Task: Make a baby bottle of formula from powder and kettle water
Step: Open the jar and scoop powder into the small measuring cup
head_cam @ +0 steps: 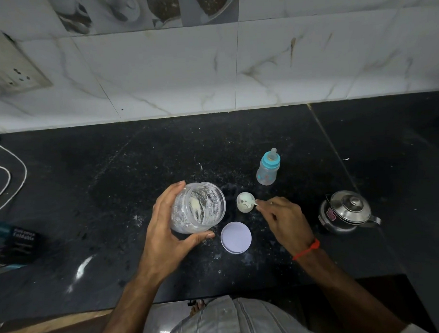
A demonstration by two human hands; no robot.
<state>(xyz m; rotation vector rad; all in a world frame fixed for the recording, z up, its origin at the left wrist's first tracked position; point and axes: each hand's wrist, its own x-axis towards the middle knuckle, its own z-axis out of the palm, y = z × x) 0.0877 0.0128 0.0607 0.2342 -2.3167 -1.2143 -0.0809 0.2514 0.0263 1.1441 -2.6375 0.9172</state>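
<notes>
My left hand (166,233) grips a clear plastic jar (198,208), tilted with its mouth toward me; a little pale formula powder clings inside. Its lilac lid (236,237) lies flat on the black counter just below it. My right hand (282,219) pinches a small white scoop (253,203) whose tip rests in a small white open container (244,202) holding powder, right of the jar. A baby bottle (267,172) with a blue collar and teat stands upright behind it. A steel kettle (347,210), lid on, sits to the right.
Spilled powder speckles the black counter (139,169) around the jar. A dark box (12,243) lies at the left edge, with a white cable (12,178) behind it. A wall socket (13,71) sits on the tiled wall. The counter's front edge runs near my body.
</notes>
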